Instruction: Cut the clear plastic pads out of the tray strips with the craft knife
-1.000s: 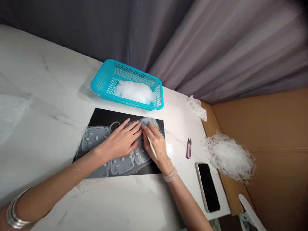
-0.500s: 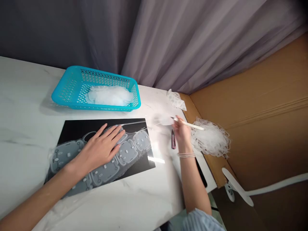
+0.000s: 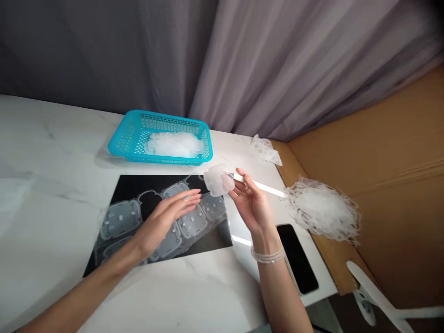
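My right hand [image 3: 251, 201] is raised palm up above the table edge. It grips a thin white stick tool [image 3: 263, 186] and pinches a small translucent plastic piece [image 3: 218, 181] at its fingertips. My left hand [image 3: 166, 217] hovers with fingers stretched out over a clear plastic sheet of moulded shapes [image 3: 163, 222], which lies on a black mat [image 3: 138, 187]. The left fingertips come close to the held piece.
A turquoise basket [image 3: 126, 138] holding translucent pieces stands behind the mat. A heap of white plastic trimmings [image 3: 322, 210] lies at the right beside a cardboard wall [image 3: 381, 162]. A black phone [image 3: 296, 259] lies near the table's right edge. Grey curtain hangs behind.
My right hand came back from the trimmings heap toward the mat, now holding a translucent piece up. My left hand lifted off the sheet. The view shifted.
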{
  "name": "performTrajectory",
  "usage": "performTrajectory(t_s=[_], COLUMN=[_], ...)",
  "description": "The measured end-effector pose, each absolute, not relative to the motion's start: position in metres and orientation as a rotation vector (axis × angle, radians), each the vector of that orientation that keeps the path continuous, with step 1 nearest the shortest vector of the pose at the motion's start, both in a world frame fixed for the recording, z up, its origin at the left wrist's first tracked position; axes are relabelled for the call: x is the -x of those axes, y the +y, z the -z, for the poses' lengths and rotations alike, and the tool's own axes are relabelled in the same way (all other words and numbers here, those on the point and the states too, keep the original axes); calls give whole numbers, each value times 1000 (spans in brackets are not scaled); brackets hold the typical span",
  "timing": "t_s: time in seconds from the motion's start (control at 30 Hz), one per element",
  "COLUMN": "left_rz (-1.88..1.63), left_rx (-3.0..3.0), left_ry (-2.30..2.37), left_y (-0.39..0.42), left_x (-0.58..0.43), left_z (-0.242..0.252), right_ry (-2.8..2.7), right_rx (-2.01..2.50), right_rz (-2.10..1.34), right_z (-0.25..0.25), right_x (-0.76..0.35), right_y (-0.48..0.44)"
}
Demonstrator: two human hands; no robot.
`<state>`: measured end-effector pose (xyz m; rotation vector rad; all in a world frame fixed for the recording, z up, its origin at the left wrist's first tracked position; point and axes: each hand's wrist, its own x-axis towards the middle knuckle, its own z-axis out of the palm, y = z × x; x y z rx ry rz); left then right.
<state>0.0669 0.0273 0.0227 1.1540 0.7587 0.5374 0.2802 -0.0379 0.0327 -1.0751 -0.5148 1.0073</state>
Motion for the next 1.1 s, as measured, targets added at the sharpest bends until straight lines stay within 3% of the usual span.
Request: performTrajectory(t_s=[0.1, 0.23, 0.5, 1.1], left_rz=[-550, -563, -586, -512], left_rx=[-587, -354, -279, -228], left_ry=[668, 632, 541, 448], left_y=[17, 19, 29, 25], left_x=[-66, -56, -36, -33], left_z=[-39, -35, -24, -19], right_ry=[-773, -1097, -515, -708], right_rx=[1184, 1219, 1268, 1264], right_rz=[-995, -1254, -936, -1196], right_z=[-33, -34, -15, -11], right_x=[-246, -225, -260, -235], right_y=[-45, -57, -48, -52])
